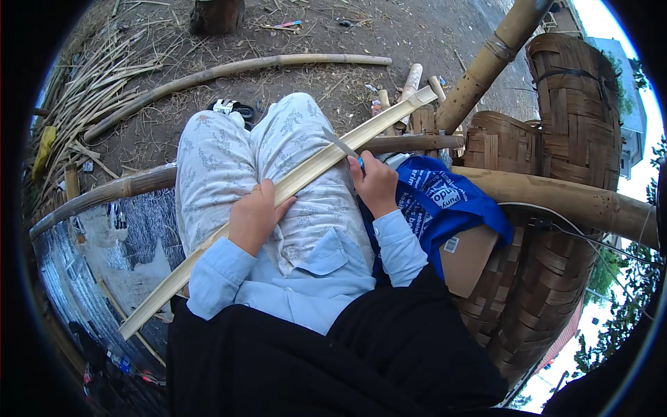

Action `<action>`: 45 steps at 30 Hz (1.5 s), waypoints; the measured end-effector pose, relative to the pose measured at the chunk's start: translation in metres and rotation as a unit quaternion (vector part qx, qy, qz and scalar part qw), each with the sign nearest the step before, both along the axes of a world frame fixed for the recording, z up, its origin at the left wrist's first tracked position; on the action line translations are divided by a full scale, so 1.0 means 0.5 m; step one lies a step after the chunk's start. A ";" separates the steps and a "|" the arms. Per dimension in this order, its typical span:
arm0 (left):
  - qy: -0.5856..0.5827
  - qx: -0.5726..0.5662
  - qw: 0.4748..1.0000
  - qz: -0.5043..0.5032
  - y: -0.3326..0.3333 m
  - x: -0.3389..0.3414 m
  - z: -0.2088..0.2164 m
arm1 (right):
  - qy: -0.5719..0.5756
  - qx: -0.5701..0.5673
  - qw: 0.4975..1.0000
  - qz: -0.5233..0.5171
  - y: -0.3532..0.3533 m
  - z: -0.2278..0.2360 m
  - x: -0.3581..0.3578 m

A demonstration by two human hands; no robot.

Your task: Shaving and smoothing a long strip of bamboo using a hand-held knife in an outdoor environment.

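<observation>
A long, pale split bamboo strip (313, 169) lies slantwise across my lap, from the lower left up to the far right. My left hand (253, 217) is closed around its middle, over my thighs. In my right hand (376, 185) is a knife (340, 144), the fingers wrapped round its handle, of which a bit of blue shows. Its blade points up and left and rests against or just over the strip; whether it cuts in cannot be told. Most of the handle is hidden by the fingers.
A blue printed bag (445, 191) and brown cardboard (467, 260) sit at my right, beside tall woven baskets (577, 111). Bamboo poles (497, 45) frame the right side. Cut strips (118, 76) pile up at far left. A curved bamboo pole (243, 68) lies ahead.
</observation>
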State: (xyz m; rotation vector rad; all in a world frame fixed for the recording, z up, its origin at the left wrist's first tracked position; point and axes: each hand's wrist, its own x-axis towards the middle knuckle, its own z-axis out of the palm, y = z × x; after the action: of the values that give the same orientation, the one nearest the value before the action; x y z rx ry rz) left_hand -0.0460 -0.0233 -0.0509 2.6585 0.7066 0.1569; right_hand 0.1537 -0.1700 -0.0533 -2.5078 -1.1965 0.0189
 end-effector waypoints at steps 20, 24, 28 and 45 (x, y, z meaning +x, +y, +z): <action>0.015 -0.025 1.000 0.001 0.005 0.002 0.005 | -0.135 -0.049 0.987 -0.075 -0.037 -0.019 0.096; 0.015 -0.043 0.999 -0.004 0.007 -0.007 0.001 | -0.098 -0.055 0.993 0.038 -0.024 -0.012 0.015; 0.021 -0.036 0.999 0.002 -0.001 -0.008 0.002 | -0.151 -0.105 0.980 -0.077 -0.032 0.004 0.124; 0.032 -0.041 0.999 0.000 0.008 -0.008 0.006 | -0.164 -0.123 0.977 -0.052 -0.033 0.009 0.182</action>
State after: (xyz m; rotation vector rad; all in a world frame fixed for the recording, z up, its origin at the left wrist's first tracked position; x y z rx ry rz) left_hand -0.0501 -0.0193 -0.0480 2.5954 0.7162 0.0418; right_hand 0.2446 -0.1864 -0.0486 -2.8727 -1.2475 -0.3041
